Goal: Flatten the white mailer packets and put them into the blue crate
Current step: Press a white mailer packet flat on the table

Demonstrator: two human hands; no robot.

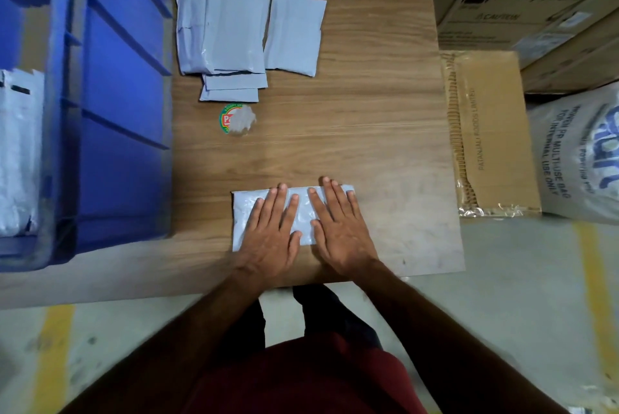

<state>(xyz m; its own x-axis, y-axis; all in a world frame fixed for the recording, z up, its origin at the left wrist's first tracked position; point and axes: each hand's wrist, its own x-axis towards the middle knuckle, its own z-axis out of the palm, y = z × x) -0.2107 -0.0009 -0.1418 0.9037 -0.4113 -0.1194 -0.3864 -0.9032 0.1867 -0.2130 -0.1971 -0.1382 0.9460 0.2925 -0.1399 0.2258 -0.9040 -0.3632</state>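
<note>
While both palms bear down on the white mailer packet (303, 212) at the near edge of the wooden table (368, 112), the flattening step looks to be in hand. The left hand (271, 229) and right hand (338, 226) lie side by side, fingers straight and spread, gripping nothing, the packet directly beneath them. Next, I judge, it must be lifted leftward into the blue crate (117, 112). More packets (241, 35) wait at the far edge.

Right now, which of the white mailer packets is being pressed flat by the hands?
The mailer packet at the near edge of the table, alone under the left hand and right hand. The other packets lie untouched at the far left corner.
</note>
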